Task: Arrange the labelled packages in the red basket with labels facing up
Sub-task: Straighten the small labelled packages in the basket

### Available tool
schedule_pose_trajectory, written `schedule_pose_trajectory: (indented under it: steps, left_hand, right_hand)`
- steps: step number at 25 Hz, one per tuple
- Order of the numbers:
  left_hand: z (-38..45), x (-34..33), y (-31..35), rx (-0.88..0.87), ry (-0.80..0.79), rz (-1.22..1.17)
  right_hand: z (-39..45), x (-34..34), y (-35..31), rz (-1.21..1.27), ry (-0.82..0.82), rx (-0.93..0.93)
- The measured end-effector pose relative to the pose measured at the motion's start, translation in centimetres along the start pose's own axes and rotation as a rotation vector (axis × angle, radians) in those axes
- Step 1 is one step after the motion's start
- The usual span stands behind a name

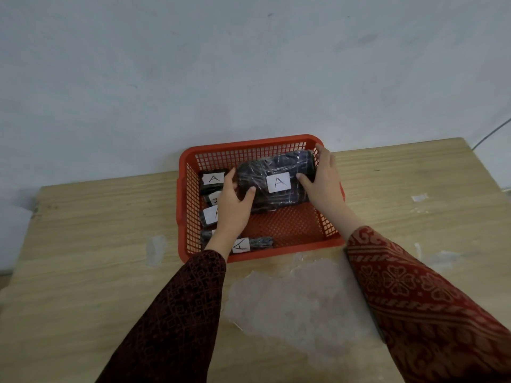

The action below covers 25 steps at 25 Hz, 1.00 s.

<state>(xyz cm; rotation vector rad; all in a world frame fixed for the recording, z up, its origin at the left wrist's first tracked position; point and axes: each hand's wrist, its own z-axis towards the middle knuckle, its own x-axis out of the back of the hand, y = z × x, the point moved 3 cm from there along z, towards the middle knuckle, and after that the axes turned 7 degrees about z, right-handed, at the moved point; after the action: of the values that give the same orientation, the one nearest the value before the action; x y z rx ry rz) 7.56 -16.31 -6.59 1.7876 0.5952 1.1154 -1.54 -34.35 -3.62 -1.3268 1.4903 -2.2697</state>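
Note:
A red mesh basket (249, 146) stands at the table's far edge against the wall. Inside it I hold a large dark plastic-wrapped package (273, 167) whose white "A" label (278, 183) faces up. My left hand (235, 205) grips its left end and my right hand (323, 178) grips its right end. Several smaller dark packages lie along the basket's left side with white labels up: one at the back (213, 179), one partly hidden under my left hand (210, 215), and one at the front (257, 242).
The basket sits on a light wooden table (96, 258) with a worn pale patch (290, 299) in front of the basket. A grey wall (249, 64) rises right behind the basket. A thin cable (489, 134) runs down at the far right.

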Motion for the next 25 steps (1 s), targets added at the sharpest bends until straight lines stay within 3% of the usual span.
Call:
schedule_pose_trajectory:
  steps: [5, 8, 12, 16, 18, 20, 22, 25]
  left_hand:
    - [1.3, -2.2, -0.1, -0.173, -0.147, 0.269]
    - [1.4, -3.5, -1.1, -0.269, -0.264, 0.510]
    - [1.2, -4.0, -1.2, -0.327, -0.202, 0.878]
    - [0.9, -4.5, 0.7, -0.221, -0.201, 0.989]
    - [0.0, -4.6, 2.7, -0.181, -0.203, 0.898]
    - [-2.2, -5.1, 5.3, -0.348, -0.170, 0.748]
    - [-5.8, -6.3, 7.5, -0.634, -0.164, 0.661]
    - [-11.7, -9.6, 8.7, -0.997, -0.307, 0.670]
  right_hand:
    - [-0.2, -3.1, 2.1, -0.255, -0.297, 0.056]
    - [0.0, -4.0, 3.4, -0.392, -0.358, 0.095]
    - [-0.4, -4.0, 2.8, -0.521, -0.423, 0.107]
    - [-4.2, -0.3, -0.1, -0.275, -0.321, 0.152]
    - [-8.1, 3.0, -0.7, -0.173, -0.191, 0.213]
    - [-12.6, 6.4, 0.5, -0.145, -0.074, 0.204]
    - [-16.7, 9.3, 3.3, -0.184, -0.007, 0.092]
    - [-22.5, 12.1, 8.2, -0.289, 0.005, -0.121]
